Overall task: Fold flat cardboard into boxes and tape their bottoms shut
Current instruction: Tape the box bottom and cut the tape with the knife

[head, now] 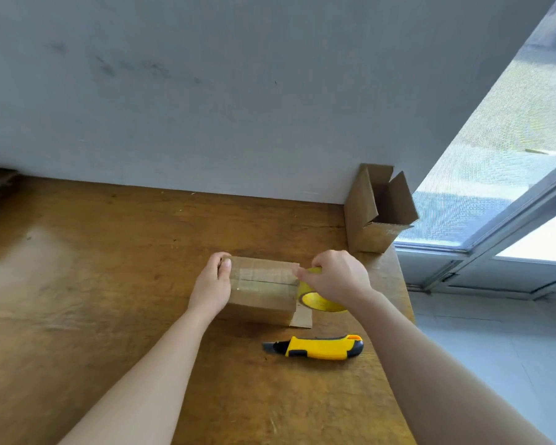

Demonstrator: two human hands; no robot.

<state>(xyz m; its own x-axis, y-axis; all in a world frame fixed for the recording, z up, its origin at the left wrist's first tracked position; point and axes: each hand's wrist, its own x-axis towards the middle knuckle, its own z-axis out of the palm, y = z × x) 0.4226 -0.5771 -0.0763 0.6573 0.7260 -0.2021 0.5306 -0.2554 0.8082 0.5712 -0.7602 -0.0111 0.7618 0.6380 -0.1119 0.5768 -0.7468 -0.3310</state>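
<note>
A small brown cardboard box [264,290] stands upside down on the wooden table [93,284], its bottom flaps closed with a seam across the top. Clear tape runs over that seam. My left hand [214,284] grips the box's left end, thumb on top. My right hand [336,277] holds a yellow tape roll [318,301] against the box's right end. A loose flap [302,317] lies flat on the table under the roll.
A yellow and black utility knife [318,347] lies on the table just in front of the box. An assembled open box [377,210] stands at the back right corner against the grey wall. The table's right edge borders a window.
</note>
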